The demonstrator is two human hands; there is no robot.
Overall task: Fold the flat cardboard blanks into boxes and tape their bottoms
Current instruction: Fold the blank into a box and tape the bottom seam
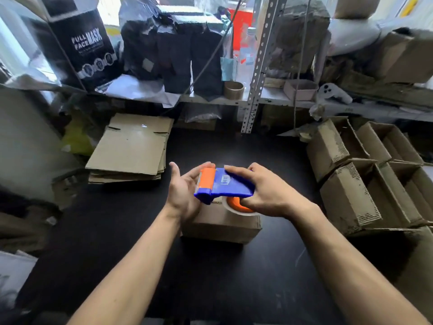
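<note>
**Tape dispenser held over a folded box, both hands on the tool**

A small brown corrugated cardboard box sat near the middle of the black work surface, closed side up. Directly above it, the blue-and-orange plastic tape dispenser was held in 2 hands. The right hand gripped the blue body, fingers laid over the top and thumb hooked near the orange-cored tape roll. The left hand cupped the orange roller end, fingers half curled against it.

The box looked light and fairly stiff, though its walls would likely buckle under a hard press; holding it by the side walls near a corner seemed safest. The dispenser looked rigid and easy to grip.

A stack of flat brown cardboard blanks lay at the surface's far-left edge; finished open boxes were piled along the right edge.
</note>
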